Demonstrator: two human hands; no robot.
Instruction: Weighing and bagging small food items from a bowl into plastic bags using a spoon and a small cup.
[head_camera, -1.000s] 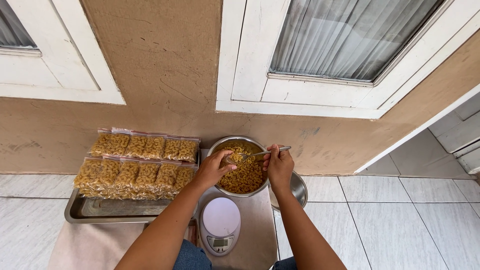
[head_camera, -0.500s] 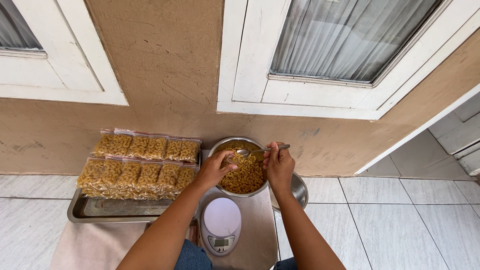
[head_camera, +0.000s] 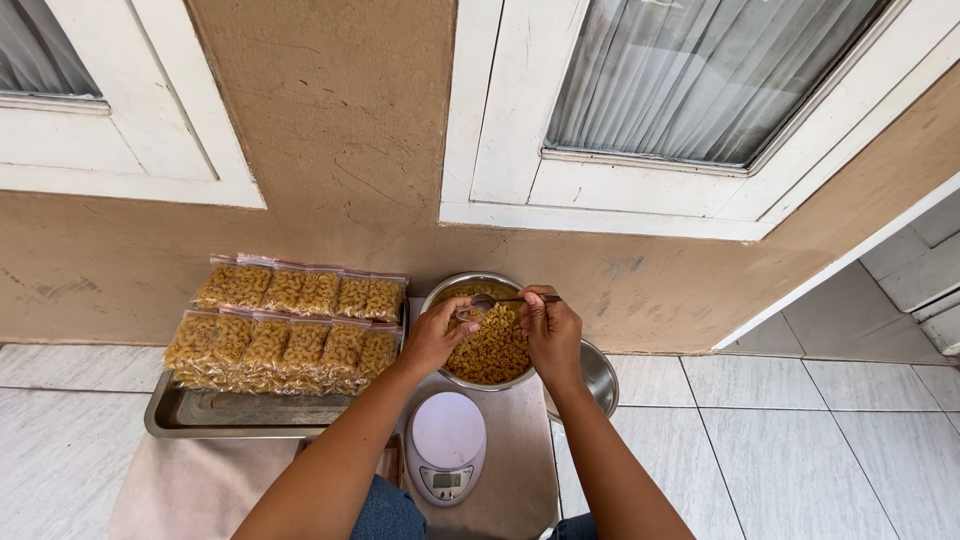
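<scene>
**Bowl of macaroni between two hands**

Tan plaster wall and white window frames fill the background, with pale floor tiles below. Against the wall stands a low bench (head_camera: 200, 480) covered in a beige cloth. At its left sits a metal tray (head_camera: 175, 412) carrying two rows of clear packets of macaroni (head_camera: 290, 325), packed close and touching one another; the near strip of the tray is bare. Just right of the tray, a round white kitchen scale (head_camera: 447, 445) lies on the bench with nothing on its plate. Behind the scale is a steel bowl (head_camera: 482, 330), filled with loose golden macaroni. The left hand (head_camera: 440, 335) is curled over the bowl's left rim, fingers pinched narrowly; what they pinch is too small to tell. The right hand (head_camera: 550, 335) hovers over the bowl's right side, closed around the handle of a spoon (head_camera: 500, 300) whose head points left above the macaroni. Partly hidden beneath the right forearm, a second metal dish (head_camera: 598, 372) rests just beside the bowl.
</scene>
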